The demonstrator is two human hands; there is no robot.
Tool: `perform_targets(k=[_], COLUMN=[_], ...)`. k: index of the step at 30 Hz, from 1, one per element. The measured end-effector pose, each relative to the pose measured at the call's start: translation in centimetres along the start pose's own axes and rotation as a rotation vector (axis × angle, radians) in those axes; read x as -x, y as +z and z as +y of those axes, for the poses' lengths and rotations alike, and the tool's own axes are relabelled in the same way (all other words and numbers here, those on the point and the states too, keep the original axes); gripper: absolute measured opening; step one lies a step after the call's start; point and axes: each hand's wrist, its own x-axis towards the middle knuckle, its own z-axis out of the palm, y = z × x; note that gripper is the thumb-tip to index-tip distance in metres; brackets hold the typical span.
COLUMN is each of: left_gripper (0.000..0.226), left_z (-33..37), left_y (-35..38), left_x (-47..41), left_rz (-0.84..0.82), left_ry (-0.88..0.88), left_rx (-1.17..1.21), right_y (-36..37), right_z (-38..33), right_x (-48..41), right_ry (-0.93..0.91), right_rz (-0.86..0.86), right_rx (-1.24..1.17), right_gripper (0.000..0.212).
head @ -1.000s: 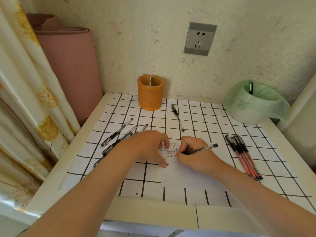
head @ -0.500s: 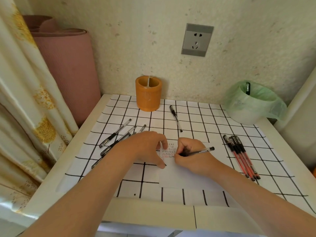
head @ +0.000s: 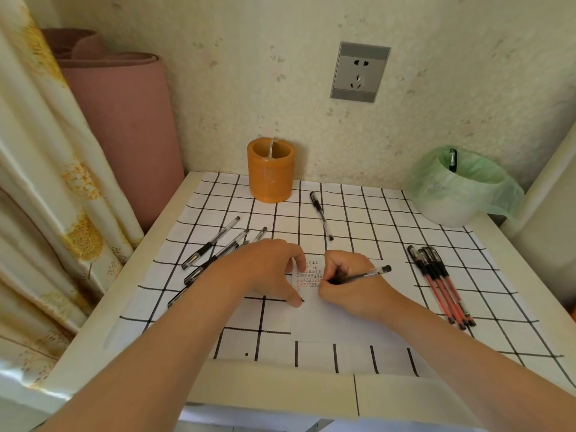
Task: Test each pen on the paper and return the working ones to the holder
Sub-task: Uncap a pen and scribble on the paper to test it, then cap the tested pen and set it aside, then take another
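My right hand point(head: 349, 283) grips a black pen point(head: 366, 275), its tip down on a white sheet of paper point(head: 324, 319) that carries rows of small scribbles. My left hand point(head: 268, 269) rests flat on the paper's left edge, fingers spread. The orange pen holder point(head: 270, 174) stands at the back of the table and looks nearly empty. Several black pens point(head: 215, 244) lie to the left, partly under my left wrist. One black pen point(head: 321, 215) lies alone near the holder. Several red-barrelled pens point(head: 441, 285) lie in a bundle on the right.
A white bin lined with a green bag point(head: 458, 188) stands at the back right with one pen sticking out. A checked cloth point(head: 358, 213) covers the table. A pink rolled mat point(head: 124, 126) and a curtain point(head: 40, 169) stand left; a wall socket point(head: 358, 71) is behind.
Both hands stay on the paper; the right hand with the pen has shifted only slightly. The camera view has moved a little.
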Motion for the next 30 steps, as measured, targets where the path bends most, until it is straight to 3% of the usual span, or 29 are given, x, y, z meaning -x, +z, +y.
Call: perform_targets(k=[9, 15, 20, 24, 26, 30], left_gripper=[0.049, 0.016, 0.015, 0.015, 0.015, 0.016], left_z=[-0.8, -1.4, -1.5, -1.5, -1.4, -1.3], left_y=[-0.7, -0.3, -0.2, -0.6, -0.7, -0.9], left_x=[0.6, 0.6, 0.6, 0.6, 0.6, 0.6], left_rz=[-0.067, -0.003, 0.045, 0.101, 0.125, 0.154], left_ry=[-0.023, 0.021, -0.011, -0.009, 0.000, 0.004], left_rx=[0.089, 0.076, 0.091, 0.115, 0.115, 0.105], right_y=[-0.3, -1.5, -1.8, -2.2, -2.3, -2.5], right_z=[-0.6, -1.0, -2.8, -3.4, -3.1, -2.5], right_x=[-0.5, -1.0, -1.7, -1.8, -1.9, -1.3], right_ry=[0.133, 0.099, 0.196, 0.160, 0.176, 0.042], right_rz=[0.210, 0.147, 0.140, 0.145, 0.146, 0.066], right_rx=[-0.305, -0.254, -0.459, -0.277, -0.159, 0.466], right_gripper=[0.019, 0.053, 0.038, 0.022, 0.027, 0.022])
